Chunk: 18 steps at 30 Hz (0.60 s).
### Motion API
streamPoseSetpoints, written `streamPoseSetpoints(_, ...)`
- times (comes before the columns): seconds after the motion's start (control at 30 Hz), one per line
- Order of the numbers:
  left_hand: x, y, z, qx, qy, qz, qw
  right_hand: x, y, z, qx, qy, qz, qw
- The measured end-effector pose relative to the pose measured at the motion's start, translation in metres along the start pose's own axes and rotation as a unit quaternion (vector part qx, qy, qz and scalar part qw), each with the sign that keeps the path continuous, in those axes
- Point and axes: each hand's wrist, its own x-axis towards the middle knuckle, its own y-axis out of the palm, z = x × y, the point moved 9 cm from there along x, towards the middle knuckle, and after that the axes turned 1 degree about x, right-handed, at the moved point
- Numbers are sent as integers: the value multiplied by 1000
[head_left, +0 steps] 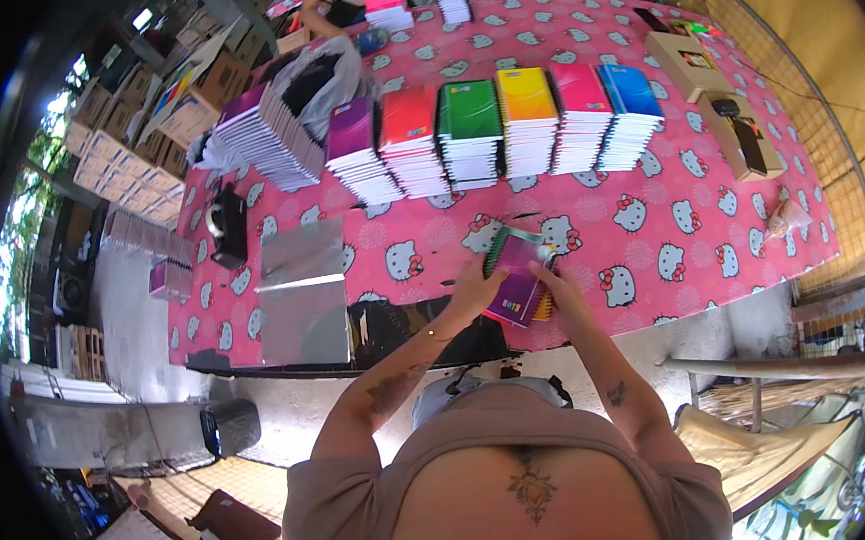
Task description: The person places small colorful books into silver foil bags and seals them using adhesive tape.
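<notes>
Both my hands are at the table's near edge, closed on a small bundle of spiral notebooks [521, 286] with a purple cover on top. Green shows at the bundle's far end, and a yellow edge at its lower right. My left hand [476, 287] grips the left side, and my right hand [560, 287] grips the right side. Beyond them stand tall stacks of spiral notebooks in a row: purple [351, 130], red [409, 116], green [470, 112], yellow [527, 98], pink [581, 91] and blue [631, 91].
Clear plastic sheets [304, 294] lie left of my hands, near a black tape dispenser [227, 227]. Behind are a leaning notebook stack [268, 141] and a plastic bag [343, 71]. Cardboard trays [739, 138] sit at right. Another person's arm [316, 12] is at the far side.
</notes>
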Motion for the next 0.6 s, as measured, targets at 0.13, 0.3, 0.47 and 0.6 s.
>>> streamPoseSetpoints(0.13,-28,-5,13,-393,-16,74,916,3,41,7,-42,-33,-4,999)
streamPoseSetpoints(0.3,-157,-112,-51,273,400,-106,869,-22,110,-9,37,194,166,966)
streamPoseSetpoints(0.47,-198,-162,-39,190,540,-76,816,-61,206,-36,29,164,249,954)
streamPoseSetpoints(0.6,-178,-213,-7,-93,405,-94,905,-84,241,-36,12,-107,294,950)
